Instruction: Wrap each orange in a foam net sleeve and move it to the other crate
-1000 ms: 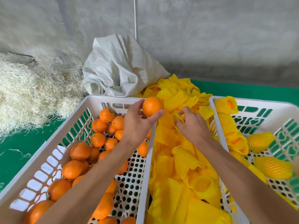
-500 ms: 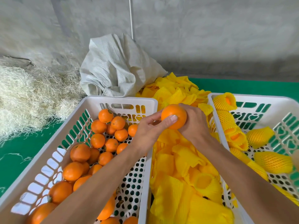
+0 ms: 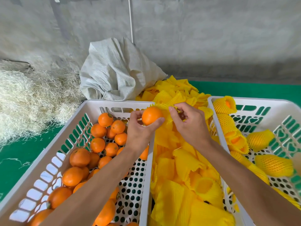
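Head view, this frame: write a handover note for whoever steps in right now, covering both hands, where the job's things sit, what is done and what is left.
Left hand: grips a bare orange above the left crate's far right corner.
Right hand: pinches the edge of a foam net sleeve right beside that orange; the orange is not yet inside it.
Left crate: many unwrapped oranges.
Sleeve pile: loose yellow sleeves between the two crates.
Right crate: several wrapped oranges already in it.
Left: sleeve this orange, set it in the right crate, then go on with the rest of the left crate.
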